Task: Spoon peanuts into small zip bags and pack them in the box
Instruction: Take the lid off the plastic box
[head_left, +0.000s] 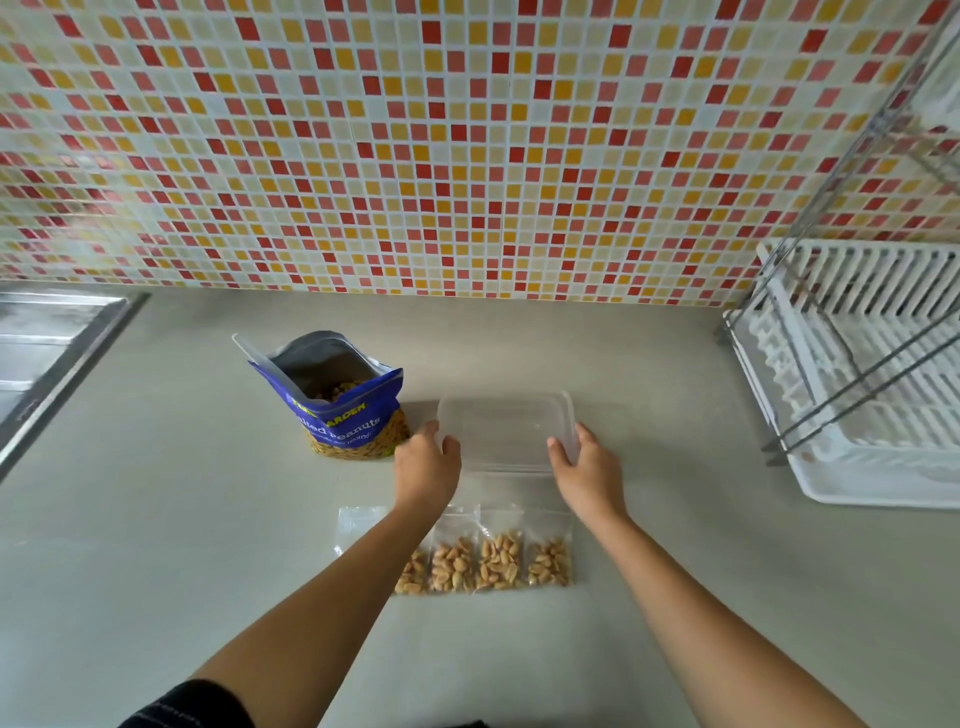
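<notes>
A clear plastic box (506, 426) with its lid on sits mid-counter. My left hand (427, 462) grips its left edge and my right hand (584, 467) grips its right edge. Just in front of the box lies a row of several small zip bags filled with peanuts (498, 561); my left forearm covers part of the leftmost one. An empty zip bag (356, 522) lies at the left end of the row. An open blue bag of salted peanuts (337, 400) stands left of the box. No spoon is in view.
A steel sink (47, 343) lies at the far left. A white dish rack with a metal frame (852, 384) stands at the right. A mosaic-tiled wall (467, 156) backs the grey counter (182, 519).
</notes>
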